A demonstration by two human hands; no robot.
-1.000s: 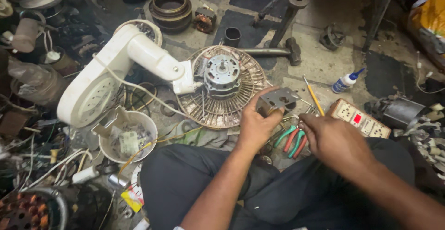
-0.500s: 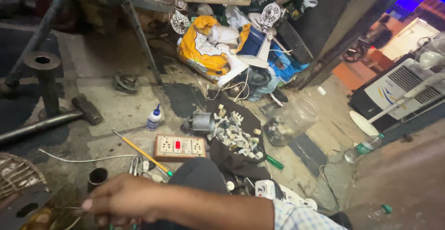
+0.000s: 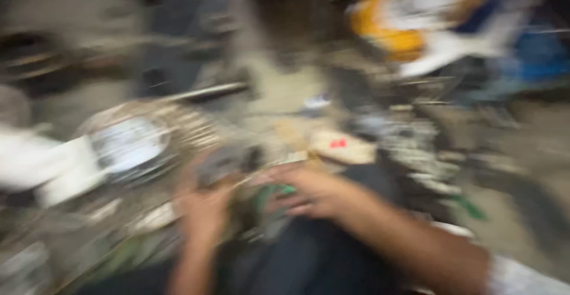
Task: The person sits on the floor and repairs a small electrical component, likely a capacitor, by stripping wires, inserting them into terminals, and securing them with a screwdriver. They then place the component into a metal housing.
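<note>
Grey motor part (image 3: 221,163), small and blocky, sits at the fingertips of the left hand (image 3: 205,209), whose grip looks wrapped on it, though the blur makes that hard to call. Right hand (image 3: 312,191) is just beside it over green-handled pliers (image 3: 270,195); can't tell its grip. Round metal fan motor (image 3: 127,143) lies left, beige switch box (image 3: 341,145) behind, all on the floor.

I make out a shiny metal motor housing (image 3: 127,143) at left, glossy white plastic arm (image 3: 59,173) beside it; blur hides finer finish.
</note>
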